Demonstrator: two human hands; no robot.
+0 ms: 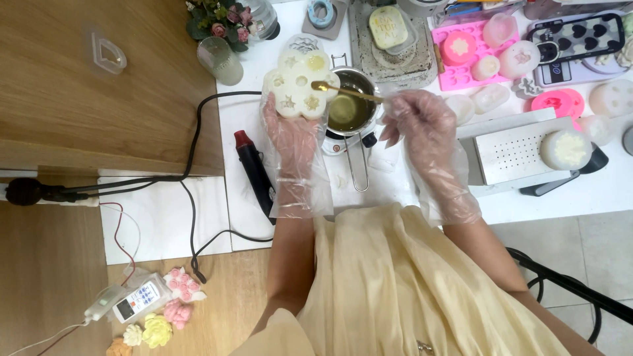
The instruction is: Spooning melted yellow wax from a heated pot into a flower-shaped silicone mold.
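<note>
Silicone flower-shaped mould (299, 82), white, is gripped from below by the gloved left hand (290, 135), just left of the small metal pot (349, 99). The right hand (415, 118) pinches a gold spoon (343, 91), its bowl over the mould's right edge. Several cavities appear filled with yellowish liquid; the rest cannot be judged. The pot holds yellow melted liquid. Right of the pot, a pink mould (461, 59) holds cast pieces.
</note>
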